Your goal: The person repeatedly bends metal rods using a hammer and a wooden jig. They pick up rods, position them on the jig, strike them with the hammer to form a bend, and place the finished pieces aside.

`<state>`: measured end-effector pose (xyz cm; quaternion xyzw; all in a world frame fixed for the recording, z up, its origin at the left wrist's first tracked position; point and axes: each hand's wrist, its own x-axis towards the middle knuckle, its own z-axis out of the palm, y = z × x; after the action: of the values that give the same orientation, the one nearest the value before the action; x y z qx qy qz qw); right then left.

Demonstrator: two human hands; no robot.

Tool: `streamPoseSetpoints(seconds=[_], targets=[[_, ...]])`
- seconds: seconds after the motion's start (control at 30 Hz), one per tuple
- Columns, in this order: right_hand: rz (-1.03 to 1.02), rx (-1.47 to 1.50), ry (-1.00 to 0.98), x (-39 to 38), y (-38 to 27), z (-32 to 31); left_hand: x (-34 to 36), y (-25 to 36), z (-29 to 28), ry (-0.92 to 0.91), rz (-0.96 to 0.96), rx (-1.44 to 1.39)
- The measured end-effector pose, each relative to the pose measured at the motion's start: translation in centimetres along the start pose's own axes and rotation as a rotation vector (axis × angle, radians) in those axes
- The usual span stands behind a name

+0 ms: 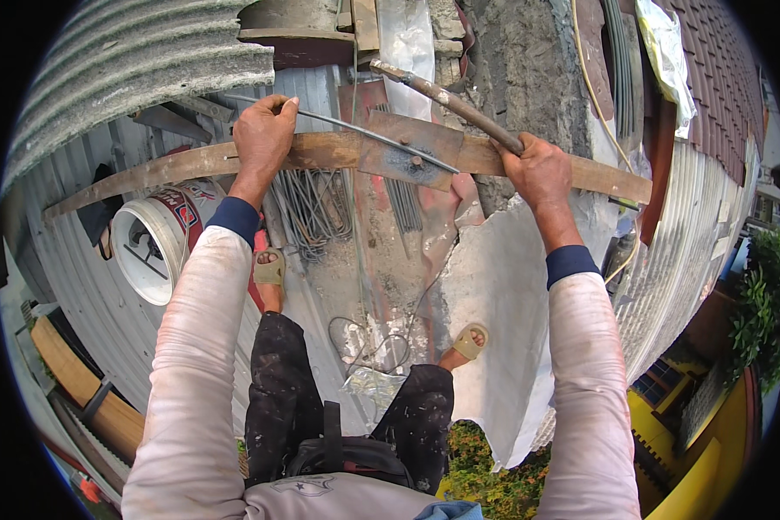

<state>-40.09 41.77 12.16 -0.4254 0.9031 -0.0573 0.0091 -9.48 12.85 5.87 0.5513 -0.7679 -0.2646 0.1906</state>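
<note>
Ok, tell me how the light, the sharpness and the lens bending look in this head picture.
Head view: soft, even daylight, no hard shadows; a white plastic sheet at the top is bright and nearly washed out. The left hand on the thin steel rod and the right hand on the rusty pipe are sharp. The wooden plank bows from fisheye; the corners are black.

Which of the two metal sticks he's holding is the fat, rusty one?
The rusty pipe in his right hand. It is thick and brown. The steel rod in his left hand is much thinner and grey, lying across the wooden plank.
</note>
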Motion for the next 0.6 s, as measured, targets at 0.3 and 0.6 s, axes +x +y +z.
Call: streamPoseSetpoints(seconds=[0.3, 0.6], targets=[[0.002, -0.025, -0.036, 0.1, 0.0, 0.0, -0.9, 1.7, 3.9, 0.267, -0.273, -0.241], [-0.014, -0.009, -0.019, 0.1, 0.1, 0.0, 0.0, 1.5, 7.2, 0.492, -0.136, -0.051]])
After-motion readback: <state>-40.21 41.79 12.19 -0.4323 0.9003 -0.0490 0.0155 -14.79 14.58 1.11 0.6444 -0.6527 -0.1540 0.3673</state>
